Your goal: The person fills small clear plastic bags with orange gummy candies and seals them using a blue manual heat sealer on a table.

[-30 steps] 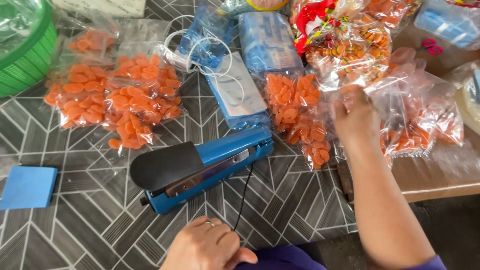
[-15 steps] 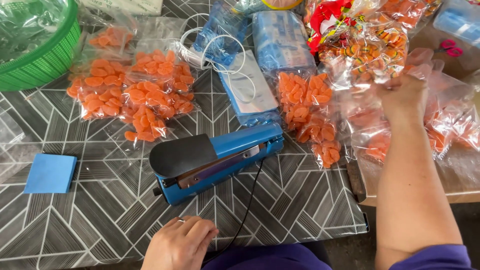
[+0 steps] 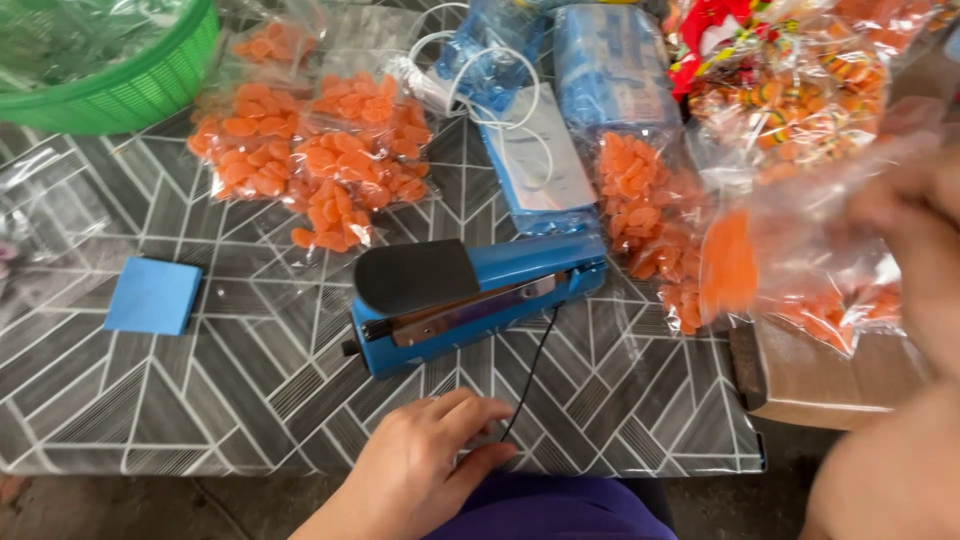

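Grey patterned tablecloth (image 3: 200, 400); left hand (image 3: 420, 470) rests flat, holding nothing; blurred right hand (image 3: 915, 230) lifts a clear bag (image 3: 790, 250) of orange pieces, fingers seemingly closed on it; next, bag mouth must lie across the blue heat sealer (image 3: 475, 295).

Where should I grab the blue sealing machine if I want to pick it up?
Grab the blue sealer by its long body behind the black handle, coming down from above. That part is narrow and bare. Its black cord trails toward the left hand, so mind it.
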